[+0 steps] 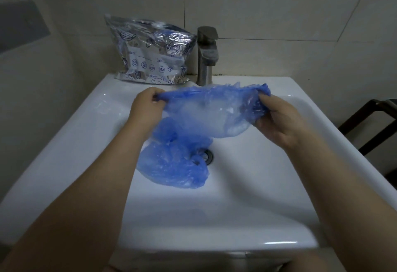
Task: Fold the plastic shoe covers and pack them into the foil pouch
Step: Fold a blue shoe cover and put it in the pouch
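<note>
A white ceramic sink (279, 196) is filling most of the view, with its basin sloping down to a metal drain (208, 156) near the middle. Behind it, a tiled wall (268, 10) is rising, and a dark chair frame (369, 125) is showing at the right edge.

A silver foil pouch (148, 55), printed with dark blue food icons and label lines, is standing on the back left rim of the sink and leaning against the wall. Some blue plastic is showing at its open top right corner, just beside the brushed-metal faucet (206, 55).

Above the basin, a blue plastic shoe cover (206, 110) is hanging stretched between both hands, its elastic edge pulled taut along the top and its body sagging below. Under it, a crumpled blue shoe cover (171, 164) is lying in the basin, partly covering the drain.

The left hand (146, 110) is pinching the left end of the stretched cover, with fingers curled round the gathered edge. The right hand (277, 119) is gripping the right end, with fingers closed on the bunched plastic and the thumb on the near side.
</note>
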The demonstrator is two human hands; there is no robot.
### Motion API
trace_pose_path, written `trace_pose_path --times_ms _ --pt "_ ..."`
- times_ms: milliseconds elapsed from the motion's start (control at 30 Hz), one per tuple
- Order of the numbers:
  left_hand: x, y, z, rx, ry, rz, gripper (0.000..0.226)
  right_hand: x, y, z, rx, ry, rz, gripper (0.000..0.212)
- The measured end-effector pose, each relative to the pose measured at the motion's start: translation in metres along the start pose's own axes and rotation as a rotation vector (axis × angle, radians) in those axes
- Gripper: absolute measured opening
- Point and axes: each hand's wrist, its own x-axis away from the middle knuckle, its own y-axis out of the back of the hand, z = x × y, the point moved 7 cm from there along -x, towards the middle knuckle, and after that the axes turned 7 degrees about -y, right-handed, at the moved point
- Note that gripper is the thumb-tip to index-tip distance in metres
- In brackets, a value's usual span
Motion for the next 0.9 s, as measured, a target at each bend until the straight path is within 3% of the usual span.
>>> trace_pose_path --times_ms 100,167,233,300,400,533,633,700,800,900 --pt "0.006 -0.006 0.015 0.431 0.344 -0.022 0.030 0.000 -0.008 -0.003 -0.205 -0.058 0.120 0.014" --pt "0.016 -0.017 0.020 0.730 0.576 0.005 0.027 -0.003 -0.003 -0.006 -0.161 -0.103 0.107 0.016" --pt "0.023 -0.027 0.013 0.930 0.666 0.105 0.030 -0.005 0.005 -0.008 -0.103 -0.155 0.111 0.020" --pt "0.023 -0.033 -0.001 1.086 0.631 0.187 0.032 -0.005 0.009 -0.010 -0.058 -0.177 0.124 0.014" --pt "0.028 -0.035 -0.026 1.160 0.530 0.265 0.031 -0.007 0.017 -0.013 -0.117 -0.185 0.138 0.050" --pt "0.031 -0.037 -0.033 1.142 0.475 0.351 0.029 -0.010 0.014 -0.016 -0.065 -0.133 0.105 0.064" --pt "0.032 -0.036 -0.035 1.184 0.441 0.297 0.026 -0.009 0.014 -0.016 -0.106 -0.122 0.022 0.025" --pt "0.035 -0.036 -0.042 1.255 0.398 0.262 0.030 -0.006 0.014 -0.021 -0.063 -0.176 -0.050 0.010" --pt "0.040 -0.038 -0.056 1.301 0.264 0.343 0.032 -0.005 0.017 -0.037 0.192 -0.275 -0.161 0.014" --pt "0.043 -0.040 -0.053 1.157 0.209 0.359 0.019 -0.001 0.017 -0.042 0.295 -0.334 -0.192 0.013"
